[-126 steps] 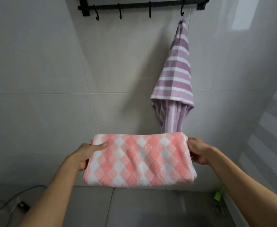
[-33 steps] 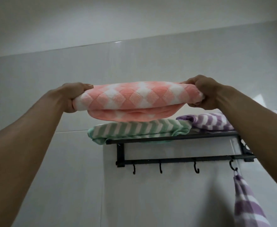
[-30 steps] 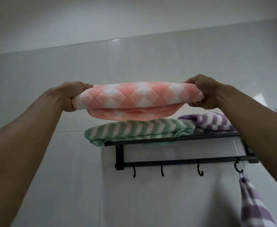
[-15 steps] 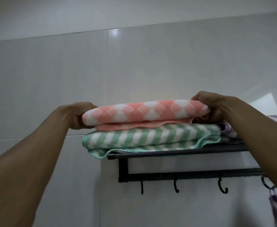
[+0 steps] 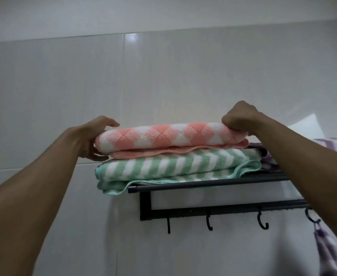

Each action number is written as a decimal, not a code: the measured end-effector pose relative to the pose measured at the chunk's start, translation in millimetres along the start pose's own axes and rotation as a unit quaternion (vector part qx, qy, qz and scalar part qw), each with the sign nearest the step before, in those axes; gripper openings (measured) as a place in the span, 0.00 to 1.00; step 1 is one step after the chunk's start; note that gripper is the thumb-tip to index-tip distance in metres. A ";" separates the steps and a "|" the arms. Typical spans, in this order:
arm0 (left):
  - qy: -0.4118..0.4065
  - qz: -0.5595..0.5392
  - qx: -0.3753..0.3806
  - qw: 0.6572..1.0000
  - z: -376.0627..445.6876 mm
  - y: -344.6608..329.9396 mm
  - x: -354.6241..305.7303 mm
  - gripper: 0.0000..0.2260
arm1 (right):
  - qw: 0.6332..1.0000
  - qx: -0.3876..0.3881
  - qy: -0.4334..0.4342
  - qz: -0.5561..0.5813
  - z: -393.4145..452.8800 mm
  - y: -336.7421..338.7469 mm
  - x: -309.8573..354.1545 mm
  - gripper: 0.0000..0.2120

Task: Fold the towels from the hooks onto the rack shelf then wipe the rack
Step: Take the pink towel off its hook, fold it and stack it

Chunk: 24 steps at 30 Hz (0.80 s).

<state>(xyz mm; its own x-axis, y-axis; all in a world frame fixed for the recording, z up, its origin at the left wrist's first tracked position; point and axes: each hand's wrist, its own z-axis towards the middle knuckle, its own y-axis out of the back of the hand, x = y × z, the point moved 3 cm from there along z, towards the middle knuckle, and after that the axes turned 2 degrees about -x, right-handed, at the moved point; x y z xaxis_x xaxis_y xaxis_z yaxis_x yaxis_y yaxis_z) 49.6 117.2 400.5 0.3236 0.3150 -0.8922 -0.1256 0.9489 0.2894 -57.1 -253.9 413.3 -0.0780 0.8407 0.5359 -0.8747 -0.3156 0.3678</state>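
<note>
The folded pink checked towel (image 5: 163, 136) lies on top of a folded green striped towel (image 5: 173, 166) on the black rack shelf (image 5: 203, 185). My left hand (image 5: 92, 138) grips the pink towel's left end, fingers above and thumb below. At the right end my right hand (image 5: 237, 118) sits on top with curled fingers pinching the fabric. A purple striped towel (image 5: 326, 253) hangs from the rightmost hook (image 5: 311, 215), partly hidden behind my right forearm.
Another folded purple striped towel (image 5: 332, 144) lies on the shelf to the right of the stack. Below the shelf a black bar carries three bare hooks (image 5: 209, 222). Grey wall tiles (image 5: 54, 96) surround the rack.
The pink towel came down from above the shelf and now rests on the green towel. My right hand has risen onto the top of its right end.
</note>
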 end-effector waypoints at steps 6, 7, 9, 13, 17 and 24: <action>-0.111 0.036 -0.136 0.984 -24.2 -3.8 -10.7 0.28 | 0.987 -0.119 0.102 0.027 -26.2 6.0 12.5 0.13; -0.138 0.037 -0.171 0.975 -27.7 -4.8 -10.8 0.29 | 0.984 -0.128 0.121 0.024 -34.6 5.2 16.1 0.13; -0.187 0.050 -0.230 0.954 -39.9 -8.3 -8.8 0.30 | 0.980 -0.126 0.150 0.018 -51.8 -1.2 22.5 0.13; -0.266 0.098 -0.292 0.913 -61.4 -13.9 -2.2 0.26 | 0.976 -0.140 0.165 -0.024 -75.7 -14.6 24.0 0.19; -0.307 0.123 -0.338 0.881 -79.2 -18.3 4.6 0.25 | 0.972 -0.158 0.168 -0.041 -98.5 -14.2 20.6 0.21; -0.341 0.142 -0.347 0.862 -128.7 -52.6 27.8 0.21 | 0.975 -0.122 0.187 -0.023 -141.7 -4.8 -7.3 0.19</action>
<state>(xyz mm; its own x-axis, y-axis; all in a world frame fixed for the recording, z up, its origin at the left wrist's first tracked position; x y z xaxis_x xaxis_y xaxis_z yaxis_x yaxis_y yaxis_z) -55.5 73.7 315.8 0.6339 0.6950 -0.3394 -0.7450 0.6665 -0.0267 -120.2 -196.1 299.9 -0.1652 0.9673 0.1925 -0.9654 -0.1985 0.1692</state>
